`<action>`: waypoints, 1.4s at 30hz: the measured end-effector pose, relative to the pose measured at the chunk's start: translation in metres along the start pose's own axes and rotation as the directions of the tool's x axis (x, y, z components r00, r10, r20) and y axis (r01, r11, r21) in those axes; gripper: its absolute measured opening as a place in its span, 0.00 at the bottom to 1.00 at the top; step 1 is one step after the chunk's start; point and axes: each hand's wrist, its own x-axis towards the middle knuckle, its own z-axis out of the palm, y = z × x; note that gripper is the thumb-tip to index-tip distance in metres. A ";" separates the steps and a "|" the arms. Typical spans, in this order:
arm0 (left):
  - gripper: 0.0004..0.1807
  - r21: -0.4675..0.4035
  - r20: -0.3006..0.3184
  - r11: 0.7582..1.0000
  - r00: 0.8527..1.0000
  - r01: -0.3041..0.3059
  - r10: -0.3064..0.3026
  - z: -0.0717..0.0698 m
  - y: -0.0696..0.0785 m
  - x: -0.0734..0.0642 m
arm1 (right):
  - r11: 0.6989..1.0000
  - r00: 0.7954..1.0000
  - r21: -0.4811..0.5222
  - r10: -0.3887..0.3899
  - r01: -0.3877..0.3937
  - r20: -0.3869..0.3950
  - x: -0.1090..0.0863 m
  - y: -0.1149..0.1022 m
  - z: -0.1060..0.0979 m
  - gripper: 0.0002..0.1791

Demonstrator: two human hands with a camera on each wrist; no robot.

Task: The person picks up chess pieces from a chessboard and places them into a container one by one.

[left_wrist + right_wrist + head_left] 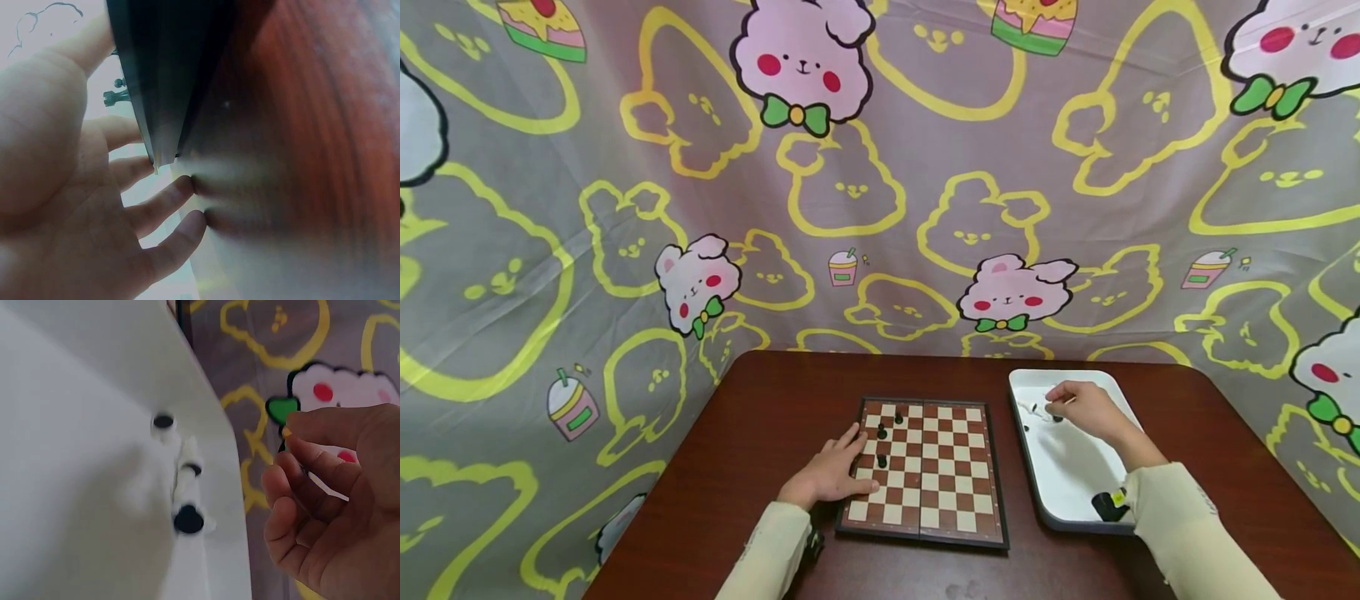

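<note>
My left hand [829,473] rests with spread fingers at the left edge of a brown-and-cream chessboard [955,492]. In the left wrist view its fingertips reach past the board's dark side [169,81] to the tabletop. Three black chess pieces stand on the board's left half, among them a rook [116,98]. Over the white tray [1075,483] is my right hand [1090,408], fingers bent and nothing visible between thumb and index finger in the right wrist view. White chess pieces [187,487] with dark bases lie below it near the tray's wall.
The board and tray sit side by side on a dark red-brown table [760,417], with a strip of tabletop between them. A patterned curtain [910,200] with cartoon animals hangs behind the table and along both sides.
</note>
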 end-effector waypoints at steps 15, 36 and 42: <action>0.49 0.015 0.003 1.000 1.000 -0.004 0.004 0.000 -0.001 0.000 | 0.992 0.989 0.118 -0.055 0.039 0.140 -0.003 -0.082 0.072 0.06; 0.51 0.008 0.031 0.999 0.999 0.033 -0.033 -0.002 0.002 0.000 | 0.951 0.912 0.232 -0.273 0.206 0.306 -0.010 -0.127 0.160 0.05; 0.50 0.006 0.036 1.000 0.999 0.027 -0.027 -0.005 0.001 0.001 | 0.956 0.919 0.208 -0.264 0.208 0.292 -0.004 -0.131 0.173 0.05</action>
